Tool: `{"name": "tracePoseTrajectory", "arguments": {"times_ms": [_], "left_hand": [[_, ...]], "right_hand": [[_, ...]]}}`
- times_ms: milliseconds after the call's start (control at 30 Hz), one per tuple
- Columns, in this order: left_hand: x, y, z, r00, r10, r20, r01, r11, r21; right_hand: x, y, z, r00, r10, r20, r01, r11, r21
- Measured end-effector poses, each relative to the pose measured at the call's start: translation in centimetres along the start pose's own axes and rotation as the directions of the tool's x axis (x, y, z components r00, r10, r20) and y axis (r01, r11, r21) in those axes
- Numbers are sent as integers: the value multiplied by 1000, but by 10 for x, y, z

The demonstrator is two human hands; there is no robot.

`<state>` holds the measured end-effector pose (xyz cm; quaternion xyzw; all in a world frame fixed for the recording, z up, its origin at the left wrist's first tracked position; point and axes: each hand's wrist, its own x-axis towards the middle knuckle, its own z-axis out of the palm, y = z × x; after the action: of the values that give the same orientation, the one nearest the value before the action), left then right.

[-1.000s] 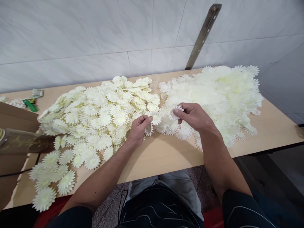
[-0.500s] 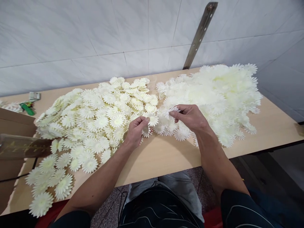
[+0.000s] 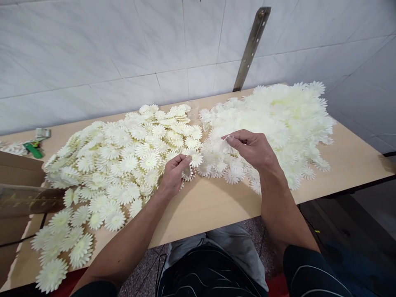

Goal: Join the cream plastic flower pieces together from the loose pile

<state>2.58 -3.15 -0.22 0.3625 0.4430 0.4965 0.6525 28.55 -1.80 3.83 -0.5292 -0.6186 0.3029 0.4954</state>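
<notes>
1. At two o'clock from the left hand, just past its fingertips, was a cream flower, petals spread and centre facing up.
2. The left thumb and forefinger were clamped on that flower's near-left edge; a second flower showed below it, at three o'clock from the hand, and whether the hand touched it could not be told.
3. Between two and three o'clock from the left hand, well apart from it, the right hand had thumb and forefinger pinched together on a small white piece, its full shape lost against the pale flowers behind.
4. From the left hand, a layered flower heap spread toward ten o'clock, and a loose cluster lay at eight.
5. At two o'clock from the right hand rose a paler heap.
6. Both heaps lay on the wooden table.
7. Further out, a cardboard box stood at nine o'clock from the left hand, and a slotted metal strip leaned at twelve from the right.
</notes>
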Motion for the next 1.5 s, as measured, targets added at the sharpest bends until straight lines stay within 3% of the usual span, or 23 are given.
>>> {"name": "tracePoseTrajectory", "arguments": {"times_ms": [267, 433, 700, 1033, 1267, 1500], "left_hand": [[-2, 3, 1, 1000, -6, 8, 6, 1000, 22], [-1, 1, 0, 1000, -1, 8, 1, 1000, 28], [-1, 0, 0, 1000, -4, 7, 4, 1000, 21], [0, -1, 0, 1000, -7, 6, 7, 1000, 24], [-2, 0, 1, 1000, 13, 11, -13, 1000, 25], [-1, -2, 0, 999, 27, 25, -28, 999, 29]], "right_hand": [[3, -1, -6, 985, 87, -147, -109, 983, -146], [5, -1, -12, 976, 79, -205, -135, 952, -275], [6, 1, -12, 960, 74, -270, -121, 979, -162], [10, 9, -15, 963, 155, -221, -135, 986, 101], [10, 10, -10, 945, 147, -293, -191, 974, -126], [7, 7, -24, 924, -61, -377, -82, 932, -352]]}}
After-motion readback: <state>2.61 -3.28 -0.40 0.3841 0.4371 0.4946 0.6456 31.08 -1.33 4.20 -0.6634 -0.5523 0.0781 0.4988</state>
